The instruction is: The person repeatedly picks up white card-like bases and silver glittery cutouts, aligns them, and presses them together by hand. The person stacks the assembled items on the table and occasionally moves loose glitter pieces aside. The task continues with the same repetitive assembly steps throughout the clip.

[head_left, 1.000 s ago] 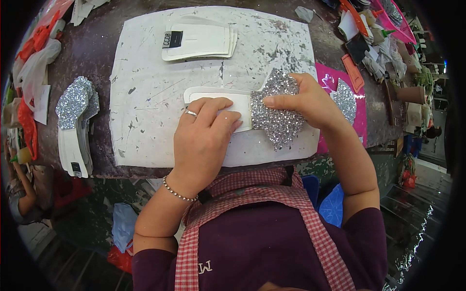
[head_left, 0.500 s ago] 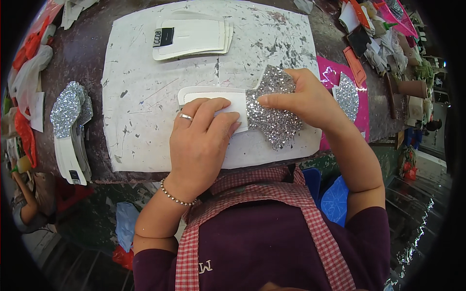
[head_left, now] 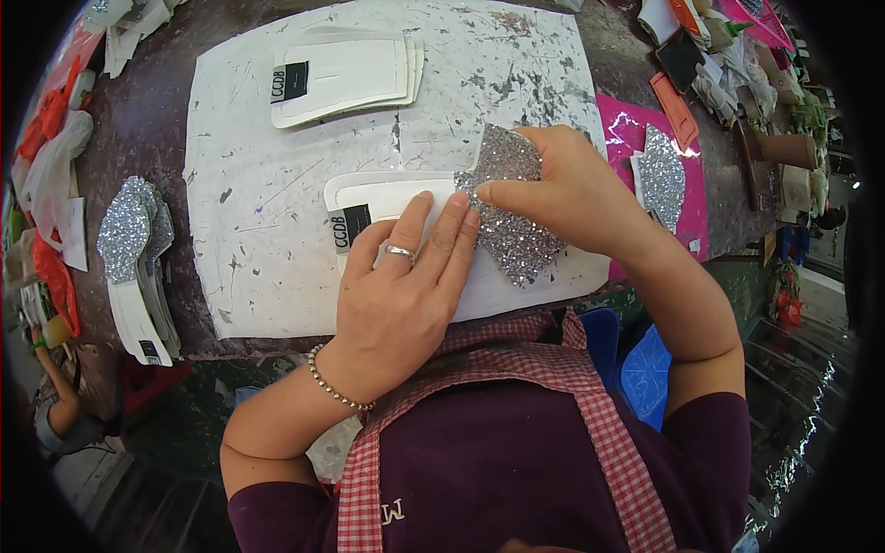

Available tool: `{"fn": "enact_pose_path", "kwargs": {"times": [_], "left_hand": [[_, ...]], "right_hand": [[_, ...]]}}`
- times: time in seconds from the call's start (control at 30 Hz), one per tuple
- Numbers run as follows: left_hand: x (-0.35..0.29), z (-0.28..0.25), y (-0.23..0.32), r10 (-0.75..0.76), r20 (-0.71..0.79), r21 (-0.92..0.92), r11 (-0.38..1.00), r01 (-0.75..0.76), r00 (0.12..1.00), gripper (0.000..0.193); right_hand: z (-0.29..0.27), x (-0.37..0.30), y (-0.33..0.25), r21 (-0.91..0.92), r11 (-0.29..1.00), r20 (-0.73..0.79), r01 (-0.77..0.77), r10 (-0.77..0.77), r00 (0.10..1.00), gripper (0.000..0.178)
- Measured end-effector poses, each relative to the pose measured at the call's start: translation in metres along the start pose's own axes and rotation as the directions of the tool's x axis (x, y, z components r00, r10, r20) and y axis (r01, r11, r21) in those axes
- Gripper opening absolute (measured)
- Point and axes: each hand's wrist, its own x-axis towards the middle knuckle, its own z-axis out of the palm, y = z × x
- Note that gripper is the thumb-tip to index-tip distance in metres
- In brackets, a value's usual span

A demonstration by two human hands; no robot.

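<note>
A silver glitter piece [head_left: 516, 230] with pointed ends lies against the end of a white stitched strip [head_left: 392, 191] that bears a small black label. My right hand [head_left: 576, 189] pinches the glitter piece, thumb on top and fingers out of sight at its far edge. Stretched fingers of my left hand [head_left: 396, 281] rest flat on the white strip, their tips at the seam where it meets the glitter. Both pieces lie on a paint-marked white sheet [head_left: 267, 230].
Beyond my hands sits a stack of white labelled pieces [head_left: 369, 88]. Several glitter-topped strips [head_left: 126, 235] are piled at the left. On the right, another glitter piece [head_left: 664, 180] lies on a pink sheet [head_left: 622, 120]. Plastic bags [head_left: 60, 170] crowd the table's far-left edge.
My left hand has straightened its fingers and shifted toward the seam, uncovering the strip's black label. My right hand keeps its pinch on the glitter piece. The view has shifted slightly.
</note>
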Motion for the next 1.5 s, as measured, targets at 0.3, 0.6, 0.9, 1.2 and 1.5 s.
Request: {"fn": "enact_pose_path", "kwargs": {"times": [0.3,0.6,0.9,1.2,1.5], "left_hand": [[0.004,0.004,-0.039,-0.125,0.003,-0.623,0.776,0.1,0.992,0.038],[0.015,-0.05,-0.013,-0.19,-0.093,-0.354,0.924,0.146,0.977,0.03],[-0.005,-0.053,0.008,-0.075,-0.384,-0.165,0.986,0.011,0.92,0.025],[-0.062,-0.11,-0.07,-0.737,-0.254,-0.466,0.661,0.588,0.627,0.017],[-0.162,-0.123,-0.203,-0.769,-0.346,0.063,0.553,0.831,0.538,0.058]], "right_hand": [[-0.003,-0.004,-0.001,0.06,0.997,0.037,-0.051,0.049,0.998,0.028],[-0.003,-0.06,-0.033,0.02,0.952,-0.192,0.304,-0.295,0.936,0.031],[0.005,-0.075,-0.023,-0.299,0.604,-0.202,0.738,-0.796,0.57,0.035],[0.027,-0.08,-0.038,-0.206,0.85,-0.27,0.484,-0.525,0.807,0.051],[0.036,-0.083,-0.008,-0.125,0.912,-0.149,0.39,-0.406,0.901,0.029]]}}
